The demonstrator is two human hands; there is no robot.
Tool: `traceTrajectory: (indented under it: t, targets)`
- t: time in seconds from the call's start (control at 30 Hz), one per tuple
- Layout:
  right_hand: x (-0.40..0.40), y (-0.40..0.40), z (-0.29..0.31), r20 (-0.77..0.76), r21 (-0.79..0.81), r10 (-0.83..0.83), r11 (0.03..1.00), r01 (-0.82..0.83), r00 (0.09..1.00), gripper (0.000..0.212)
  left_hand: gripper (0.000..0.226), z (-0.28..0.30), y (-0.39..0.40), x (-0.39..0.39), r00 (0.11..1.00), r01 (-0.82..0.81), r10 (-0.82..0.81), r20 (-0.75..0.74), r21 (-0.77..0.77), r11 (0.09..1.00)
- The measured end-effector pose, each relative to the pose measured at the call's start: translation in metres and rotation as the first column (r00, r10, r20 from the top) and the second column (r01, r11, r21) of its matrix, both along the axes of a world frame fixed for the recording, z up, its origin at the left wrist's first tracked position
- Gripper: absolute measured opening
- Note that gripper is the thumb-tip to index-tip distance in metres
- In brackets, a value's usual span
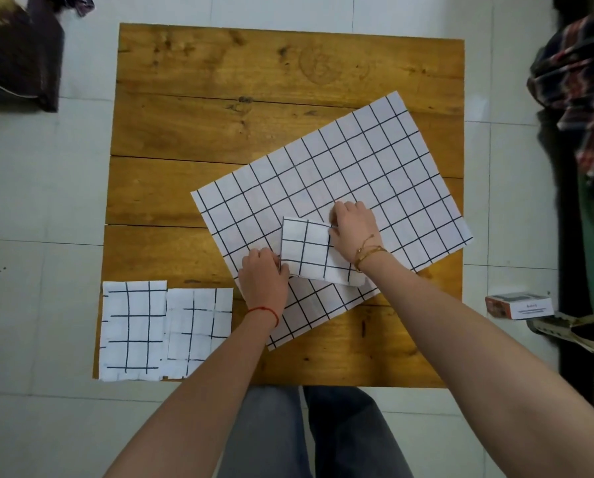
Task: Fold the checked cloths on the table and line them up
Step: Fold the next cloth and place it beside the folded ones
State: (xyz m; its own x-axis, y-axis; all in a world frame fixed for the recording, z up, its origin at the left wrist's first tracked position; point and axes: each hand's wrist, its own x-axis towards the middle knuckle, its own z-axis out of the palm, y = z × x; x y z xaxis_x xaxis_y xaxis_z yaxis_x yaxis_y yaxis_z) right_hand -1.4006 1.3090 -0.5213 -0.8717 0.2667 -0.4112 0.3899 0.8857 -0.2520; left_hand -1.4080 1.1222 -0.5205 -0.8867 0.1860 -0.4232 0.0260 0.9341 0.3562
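Observation:
A small folded checked cloth lies on top of a large checked cloth that is spread flat and askew over the right half of the wooden table. My left hand pinches the folded cloth's lower left corner. My right hand grips its upper right edge. Two more folded checked cloths sit side by side at the table's front left corner, one at the very corner and the other just right of it, partly under my left forearm.
The table stands on a pale tiled floor. A small white and orange box lies on the floor to the right. Plaid fabric hangs at the right edge, and a dark bag sits at the upper left.

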Motion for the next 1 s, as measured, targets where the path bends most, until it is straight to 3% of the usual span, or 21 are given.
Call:
traceTrajectory:
  t: [0.07, 0.13, 0.17, 0.23, 0.33, 0.4, 0.5, 0.63, 0.77, 1.0]
  targets:
    - [0.004, 0.002, 0.0, 0.014, -0.139, -0.061, 0.988, 0.062, 0.998, 0.014, 0.013, 0.001, -0.002, 0.0, 0.999, -0.033, 0.031, 0.017, 0.079, 0.996]
    - [0.01, 0.002, 0.003, 0.033, -0.35, -0.192, 0.917, 0.191, 0.981, 0.007, 0.009, 0.005, -0.004, -0.001, 0.983, -0.178, 0.164, 0.078, 0.24, 0.954]
    - [0.014, 0.002, 0.006, 0.05, -0.443, -0.273, 0.856, 0.267, 0.961, 0.003, 0.009, 0.007, -0.006, -0.002, 0.955, -0.293, 0.263, 0.136, 0.313, 0.903]
    - [0.025, -0.001, 0.015, 0.133, -0.579, -0.412, 0.706, 0.408, 0.901, 0.015, 0.016, 0.013, -0.012, -0.005, 0.847, -0.527, 0.429, 0.314, 0.395, 0.752]
    - [0.042, -0.016, 0.025, 0.281, -0.695, -0.486, 0.492, 0.525, 0.827, 0.027, 0.033, 0.019, -0.025, -0.005, 0.686, -0.721, 0.466, 0.559, 0.436, 0.538]
    - [0.057, -0.036, 0.029, 0.337, -0.706, -0.539, 0.397, 0.586, 0.772, 0.027, 0.037, 0.021, -0.036, -0.002, 0.713, -0.693, 0.443, 0.544, 0.445, 0.568]
    - [0.084, -0.071, 0.026, 0.388, -0.697, -0.609, 0.297, 0.652, 0.692, 0.025, 0.033, 0.021, -0.056, 0.004, 0.843, -0.524, 0.382, 0.378, 0.423, 0.739]
    - [0.11, -0.106, 0.016, 0.307, -0.603, -0.491, 0.563, 0.566, 0.815, 0.023, 0.029, 0.02, -0.082, 0.006, 0.944, -0.293, 0.209, 0.254, 0.36, 0.886]
    - [0.124, -0.132, 0.002, 0.283, -0.446, -0.312, 0.795, 0.412, 0.907, 0.019, 0.025, 0.018, -0.098, 0.005, 0.977, -0.056, -0.007, 0.213, 0.286, 0.957]
    - [0.131, -0.141, 0.0, 0.267, -0.322, -0.125, 0.923, 0.21, 0.956, 0.02, 0.02, 0.014, -0.1, -0.007, 0.973, 0.188, -0.213, 0.085, 0.237, 0.953]
